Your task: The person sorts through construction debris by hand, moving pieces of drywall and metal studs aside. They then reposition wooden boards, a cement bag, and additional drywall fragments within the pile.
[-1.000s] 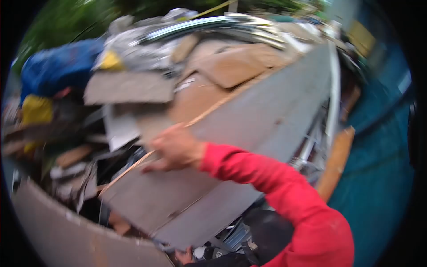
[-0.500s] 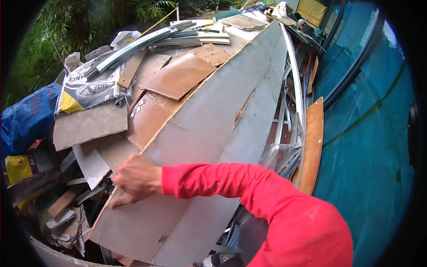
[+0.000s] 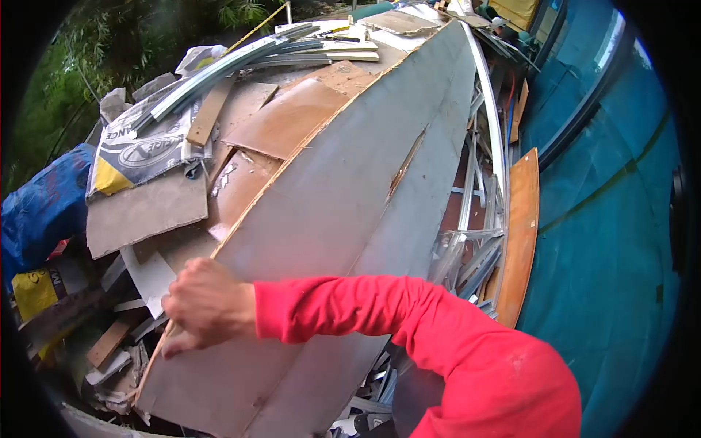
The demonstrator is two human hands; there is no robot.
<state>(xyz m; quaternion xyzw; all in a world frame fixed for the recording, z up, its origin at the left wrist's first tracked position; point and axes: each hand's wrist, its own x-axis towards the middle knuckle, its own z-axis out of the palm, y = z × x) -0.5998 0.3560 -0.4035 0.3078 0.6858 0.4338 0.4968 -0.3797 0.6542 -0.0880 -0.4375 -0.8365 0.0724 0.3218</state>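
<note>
A long grey board [image 3: 307, 219] with a splintered light wooden edge runs from the bottom left to the top of the view, lying tilted on a debris pile. My right hand [image 3: 207, 305], at the end of a red sleeve, grips the board's left edge near its lower end, fingers curled over the rim. A split with torn wood [image 3: 405, 166] shows in the board's face. Brown panels [image 3: 288, 117] lie just beyond its left edge. My left hand is not in view.
Metal profiles [image 3: 212, 77], a printed sack [image 3: 142, 150] and a broken grey slab [image 3: 150, 213] lie on the pile. A blue bag [image 3: 44, 204] is at the left. An orange-brown plank [image 3: 520, 233] stands near teal sheeting [image 3: 606, 255] on the right. Loose scraps fill the lower left.
My right hand has shifted slightly left and down with the board's edge. More of the board's face shows, and it covers more of the brown panels.
</note>
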